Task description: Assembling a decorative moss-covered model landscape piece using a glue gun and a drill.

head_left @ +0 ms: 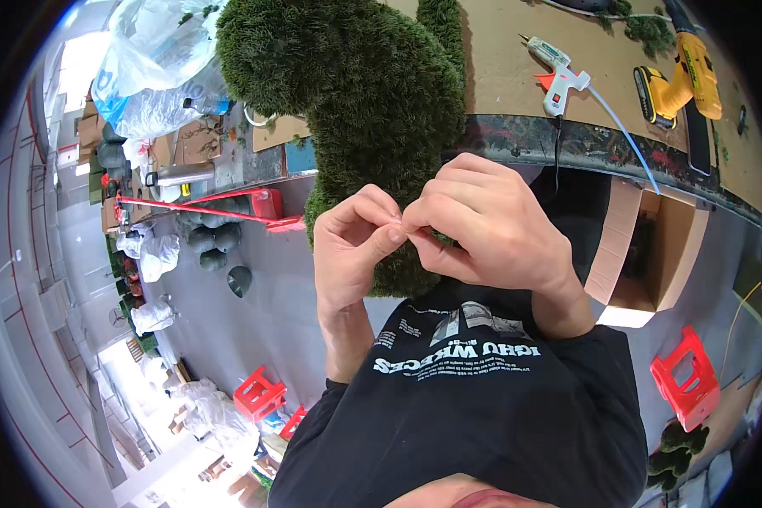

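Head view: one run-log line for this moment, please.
left hand and right hand: fingertips pinched together | before: green moss figure | bench: glue gun, yellow drill

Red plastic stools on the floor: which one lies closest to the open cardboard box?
The red stool at the right, just below the cardboard box. The other two red stools sit together far off at the lower left, beside white bags.
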Available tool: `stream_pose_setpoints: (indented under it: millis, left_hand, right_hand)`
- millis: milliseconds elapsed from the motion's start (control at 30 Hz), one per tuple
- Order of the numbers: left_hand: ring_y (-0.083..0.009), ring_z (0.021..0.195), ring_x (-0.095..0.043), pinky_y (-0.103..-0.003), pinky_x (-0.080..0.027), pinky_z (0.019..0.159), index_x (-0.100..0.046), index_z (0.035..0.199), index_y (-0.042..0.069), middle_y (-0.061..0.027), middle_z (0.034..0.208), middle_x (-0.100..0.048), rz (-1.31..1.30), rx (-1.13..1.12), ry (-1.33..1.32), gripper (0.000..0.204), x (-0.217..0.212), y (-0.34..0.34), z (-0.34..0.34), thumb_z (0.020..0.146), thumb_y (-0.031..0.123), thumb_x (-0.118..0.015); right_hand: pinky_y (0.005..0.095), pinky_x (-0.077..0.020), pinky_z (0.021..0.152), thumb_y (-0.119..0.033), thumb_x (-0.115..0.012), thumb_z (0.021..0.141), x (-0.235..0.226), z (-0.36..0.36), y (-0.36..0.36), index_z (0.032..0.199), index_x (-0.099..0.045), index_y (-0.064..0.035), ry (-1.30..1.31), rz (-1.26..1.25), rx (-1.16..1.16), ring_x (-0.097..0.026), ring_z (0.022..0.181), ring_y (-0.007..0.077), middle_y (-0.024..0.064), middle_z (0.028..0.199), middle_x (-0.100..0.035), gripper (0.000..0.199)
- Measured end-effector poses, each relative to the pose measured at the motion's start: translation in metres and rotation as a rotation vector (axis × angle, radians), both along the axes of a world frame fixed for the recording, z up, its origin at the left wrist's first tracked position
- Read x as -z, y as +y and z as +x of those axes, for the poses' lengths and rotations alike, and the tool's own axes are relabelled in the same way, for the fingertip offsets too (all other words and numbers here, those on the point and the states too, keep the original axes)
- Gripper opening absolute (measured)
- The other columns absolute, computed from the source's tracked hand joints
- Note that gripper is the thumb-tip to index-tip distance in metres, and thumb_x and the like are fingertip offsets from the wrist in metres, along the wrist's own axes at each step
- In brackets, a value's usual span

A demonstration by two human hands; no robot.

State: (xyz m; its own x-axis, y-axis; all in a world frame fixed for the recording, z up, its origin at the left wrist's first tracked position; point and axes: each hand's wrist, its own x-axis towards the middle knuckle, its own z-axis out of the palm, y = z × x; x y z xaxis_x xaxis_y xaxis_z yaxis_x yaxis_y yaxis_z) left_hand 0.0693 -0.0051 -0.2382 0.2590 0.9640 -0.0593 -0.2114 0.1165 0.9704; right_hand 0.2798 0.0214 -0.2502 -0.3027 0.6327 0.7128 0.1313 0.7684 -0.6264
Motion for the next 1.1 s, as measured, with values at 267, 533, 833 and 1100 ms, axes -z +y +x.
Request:
stream_pose_setpoints:
  millis: [267,533,833,1100]
  left_hand:
    - [-0.0154,0.087,-0.061,-0.029,-0.05,0.079,-0.069,0.088,0.003,-0.0059,0.094,-0.065,-0.053,0.029,-0.143,0.015,0.003,-0.002,0.01,0.087,0.006,-0.084]
    - [-0.0189,0.087,-0.062,-0.033,-0.052,0.079,-0.068,0.089,0.004,-0.008,0.094,-0.066,-0.127,0.068,-0.335,0.021,0.01,-0.004,0.013,0.087,0.015,-0.086]
    - [-0.0191,0.087,-0.063,-0.032,-0.053,0.079,-0.067,0.094,0.003,-0.0101,0.097,-0.065,-0.134,0.039,-0.336,0.021,0.008,-0.006,0.011,0.09,0.016,-0.083]
    - [-0.0219,0.092,-0.064,-0.032,-0.052,0.084,-0.071,0.114,0.0,-0.0155,0.11,-0.065,0.59,-0.183,0.244,0.028,-0.003,-0.007,0.013,0.088,0.001,-0.079]
  right_hand:
    - [0.0347,-0.0502,0.066,-0.002,-0.078,0.074,0.003,-0.004,0.003,0.092,-0.066,-0.0055,0.168,-0.092,-0.083,-0.062,0.066,0.0251,0.0055,0.074,-0.063,0.022]
    - [0.0313,-0.0505,0.065,0.002,-0.075,0.08,0.005,-0.003,0.001,0.093,-0.068,-0.0022,0.29,-0.343,-0.257,-0.064,0.071,0.0211,0.0066,0.083,-0.07,0.015]
    - [0.0309,-0.0516,0.067,0.002,-0.073,0.085,0.003,-0.002,0.001,0.098,-0.071,-0.0006,0.285,-0.355,-0.27,-0.066,0.075,0.0209,0.0072,0.086,-0.072,0.013]
    - [0.0313,-0.0558,0.07,-0.003,-0.069,0.092,-0.001,-0.003,-0.001,0.103,-0.071,0.0015,0.32,-0.52,-0.327,-0.071,0.078,0.02,0.0103,0.088,-0.074,0.012]
